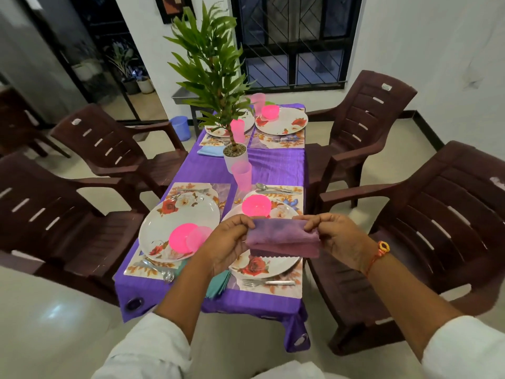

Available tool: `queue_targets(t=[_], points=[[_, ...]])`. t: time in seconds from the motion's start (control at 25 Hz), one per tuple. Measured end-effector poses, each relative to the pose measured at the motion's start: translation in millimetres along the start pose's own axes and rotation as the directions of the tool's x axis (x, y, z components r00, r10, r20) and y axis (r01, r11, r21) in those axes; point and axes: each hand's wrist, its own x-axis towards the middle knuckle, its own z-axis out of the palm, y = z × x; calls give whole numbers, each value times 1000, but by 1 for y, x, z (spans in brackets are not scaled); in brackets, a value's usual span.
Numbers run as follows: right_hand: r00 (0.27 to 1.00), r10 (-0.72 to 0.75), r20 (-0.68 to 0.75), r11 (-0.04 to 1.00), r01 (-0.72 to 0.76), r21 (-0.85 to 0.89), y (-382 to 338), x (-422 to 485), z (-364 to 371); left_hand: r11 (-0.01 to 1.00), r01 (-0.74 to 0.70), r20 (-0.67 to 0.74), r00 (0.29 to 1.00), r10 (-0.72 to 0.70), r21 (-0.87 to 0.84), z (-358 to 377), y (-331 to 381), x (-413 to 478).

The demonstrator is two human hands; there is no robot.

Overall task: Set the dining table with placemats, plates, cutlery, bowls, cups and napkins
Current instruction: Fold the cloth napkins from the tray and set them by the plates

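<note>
From the head view I see a folded purple napkin stretched between both hands, held above the near right plate; my left hand pinches its left edge, fingers curled; my right hand pinches the right top corner; both forearms reach forward over the near table edge.

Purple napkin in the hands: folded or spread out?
Folded. The napkin shows stacked layers along its lower edge, pinched at both ends by the left hand and right hand.

Both arms extended forward; left grip and right grip raised level, each pinching napkin end.
</note>
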Motion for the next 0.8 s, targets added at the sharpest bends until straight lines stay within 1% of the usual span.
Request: queue_targets(t=[0.08,0.12,0.2,0.24,0.32,0.4,0.48,0.64,0.8], points=[[999,30,9,999,-31,44,2,1,-8,994,12,-53,998,-18,-112,13,-9,-2],[999,42,-1,999,-42,12,5,2,-10,992,10,-80,997,-20,-124,17,-16,-4],[998,28,-50,985,-36,-168,13,5,-14,999,3,-120,993,-9,-50,21,-28,-7],[999,13,-48,967,-25,-255,17,8,-16,1000,19,-128,992,-20,-10,22,-32,-8],[1000,28,-14,932,-31,-360,23,18,-19,997,71,-153,986,-72,-12,22,-35,-11],[996,82,34,917,-62,-395,22,27,-18,995,101,-163,981,-102,-20,17,-32,-11],[993,100,61,896,-63,-439,17,38,-11,994,106,-181,978,-100,25,8,-26,-6],[996,77,46,881,-47,-472,6,72,10,990,134,-173,977,-123,50,-21,-6,24],[998,66,12,873,-51,-484,-1,123,30,990,127,-152,982,-116,66,-60,17,72]])
